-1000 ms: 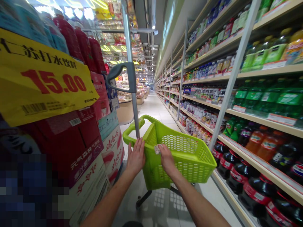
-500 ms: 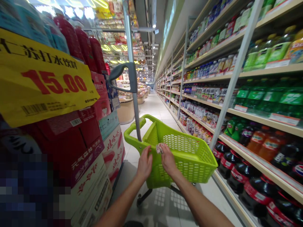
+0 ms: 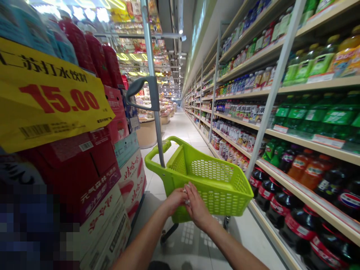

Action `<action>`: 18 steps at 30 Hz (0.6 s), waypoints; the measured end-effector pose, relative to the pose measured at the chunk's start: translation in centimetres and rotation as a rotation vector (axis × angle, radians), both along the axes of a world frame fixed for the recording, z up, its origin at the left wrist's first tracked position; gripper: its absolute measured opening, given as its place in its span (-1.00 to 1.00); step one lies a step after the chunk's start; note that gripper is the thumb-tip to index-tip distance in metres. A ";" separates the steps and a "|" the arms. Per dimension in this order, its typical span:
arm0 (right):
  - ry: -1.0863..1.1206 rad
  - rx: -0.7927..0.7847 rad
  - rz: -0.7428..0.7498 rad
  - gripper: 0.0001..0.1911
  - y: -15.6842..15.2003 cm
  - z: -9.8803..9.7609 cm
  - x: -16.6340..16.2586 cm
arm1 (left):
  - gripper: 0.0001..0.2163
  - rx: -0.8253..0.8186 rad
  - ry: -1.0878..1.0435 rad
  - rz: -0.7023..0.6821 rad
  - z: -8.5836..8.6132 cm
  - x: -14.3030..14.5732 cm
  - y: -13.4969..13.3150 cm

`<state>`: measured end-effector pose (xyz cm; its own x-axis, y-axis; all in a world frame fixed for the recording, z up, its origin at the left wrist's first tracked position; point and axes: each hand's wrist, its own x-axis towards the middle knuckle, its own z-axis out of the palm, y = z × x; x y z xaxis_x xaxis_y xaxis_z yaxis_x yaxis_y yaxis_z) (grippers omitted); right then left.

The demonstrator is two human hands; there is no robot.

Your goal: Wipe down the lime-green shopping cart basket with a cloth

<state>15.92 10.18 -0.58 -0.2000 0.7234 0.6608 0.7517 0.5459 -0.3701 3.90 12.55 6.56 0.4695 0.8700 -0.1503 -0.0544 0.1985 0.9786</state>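
A lime-green wheeled shopping basket (image 3: 222, 180) stands in the aisle ahead of me, with nothing in it. Its grey pull handle (image 3: 153, 97) rises upright from the near left corner. My left hand (image 3: 174, 198) and my right hand (image 3: 197, 205) meet in front of the basket's near rim. Together their fingers pinch a small whitish crumpled thing (image 3: 186, 194), too small to name. Both hands are off the basket.
Stacked red and white drink cartons (image 3: 98, 187) with a yellow 15.00 price sign (image 3: 47, 101) crowd the left. Shelves of bottled drinks (image 3: 309, 176) line the right, dark bottles lowest. The tiled aisle (image 3: 185, 131) runs on ahead.
My left hand left the basket's near corner by the pole and moved right to my right hand. Both hands dropped lower and closed together on the small whitish thing.
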 end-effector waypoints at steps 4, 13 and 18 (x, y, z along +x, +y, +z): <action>0.037 0.085 -0.025 -0.36 1.7 1.1 0.3 | -0.68 0.321 0.288 -0.067 1.9 -0.8 0.2; -0.071 0.004 -0.381 -0.48 3.0 -0.9 9.6 | -0.46 1.195 1.365 0.101 1.2 0.0 2.9; -0.032 0.067 -0.668 -0.46 0.8 -3.4 15.7 | -0.42 1.203 1.422 0.115 0.0 0.2 2.9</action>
<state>31.61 10.95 -4.00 0.2566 0.6562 0.7096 0.9459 -0.0196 -0.3239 4.13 15.49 6.58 0.4986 0.8080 0.3139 0.8643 -0.4910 -0.1088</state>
